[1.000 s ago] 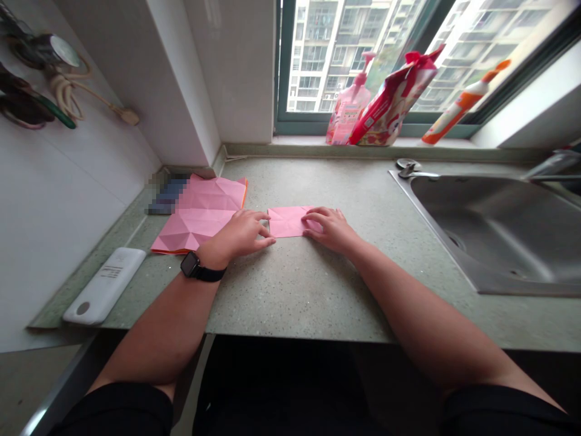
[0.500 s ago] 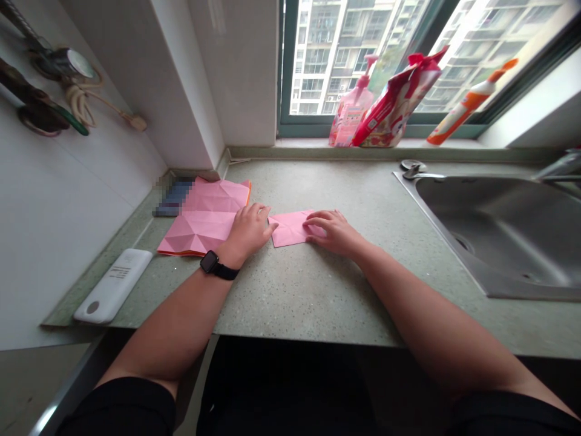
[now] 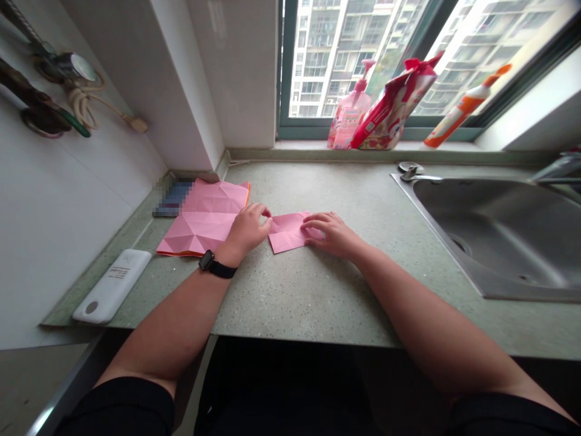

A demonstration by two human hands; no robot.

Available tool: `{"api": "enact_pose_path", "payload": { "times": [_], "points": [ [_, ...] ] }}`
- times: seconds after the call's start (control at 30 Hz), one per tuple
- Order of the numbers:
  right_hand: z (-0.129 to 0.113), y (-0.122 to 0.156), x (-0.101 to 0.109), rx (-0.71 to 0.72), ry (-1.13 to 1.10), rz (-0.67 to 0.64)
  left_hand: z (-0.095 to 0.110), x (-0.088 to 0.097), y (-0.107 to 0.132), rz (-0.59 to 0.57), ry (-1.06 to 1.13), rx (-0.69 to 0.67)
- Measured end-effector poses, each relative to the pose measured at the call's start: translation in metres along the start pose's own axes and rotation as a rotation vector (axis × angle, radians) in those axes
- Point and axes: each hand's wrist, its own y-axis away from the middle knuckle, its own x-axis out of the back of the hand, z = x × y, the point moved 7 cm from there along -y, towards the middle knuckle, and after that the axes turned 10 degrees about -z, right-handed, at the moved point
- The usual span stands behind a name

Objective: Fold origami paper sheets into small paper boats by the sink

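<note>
A small folded pink paper (image 3: 288, 232) lies on the green speckled counter (image 3: 318, 284). My left hand (image 3: 247, 229), with a black watch on the wrist, pinches the paper's upper left corner with curled fingers. On the paper's right edge rests my right hand (image 3: 333, 233), its fingers flat and pressing the paper down. A stack of creased pink sheets (image 3: 204, 217) with an orange one beneath lies just left of my left hand.
A steel sink (image 3: 499, 233) takes up the right side. On the window sill stand a pink pump bottle (image 3: 350, 115), a red pouch (image 3: 393, 109) and an orange-capped bottle (image 3: 460, 112). A white device (image 3: 112, 293) lies at the counter's left edge.
My left hand has shifted from lying flat beside the paper to pinching its left corner. The small paper has turned slightly, and its left edge is lifted.
</note>
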Motion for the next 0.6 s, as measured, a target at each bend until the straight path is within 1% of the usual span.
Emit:
{"api": "enact_pose_path", "payload": {
  "times": [0.1,0.17,0.23,0.3,0.4,0.47,0.53,0.57,0.6],
  "points": [
    [0.0,-0.001,0.001,0.006,-0.005,0.012,0.0,-0.001,0.0,-0.018,0.192,0.029],
    [-0.003,-0.001,0.006,0.022,-0.025,0.049,-0.003,-0.002,-0.001,-0.01,0.311,0.055],
    [-0.007,0.001,0.015,0.048,-0.063,0.131,-0.009,0.001,-0.001,0.054,0.4,0.088],
    [-0.01,0.004,0.026,0.055,-0.1,0.237,-0.014,0.009,0.0,0.164,0.441,0.107],
    [-0.011,0.01,0.04,0.011,-0.116,0.369,-0.011,0.027,0.007,0.342,0.392,0.063],
    [-0.012,0.014,0.046,-0.014,-0.106,0.422,0.001,0.038,0.015,0.429,0.286,-0.016],
    [-0.017,0.017,0.051,-0.027,-0.082,0.455,0.018,0.043,0.023,0.443,0.143,-0.119],
    [-0.019,0.019,0.053,-0.033,-0.064,0.462,0.028,0.042,0.025,0.411,0.075,-0.174],
    [-0.023,0.02,0.055,-0.038,-0.041,0.459,0.036,0.038,0.026,0.354,0.02,-0.223]
  ]
}}
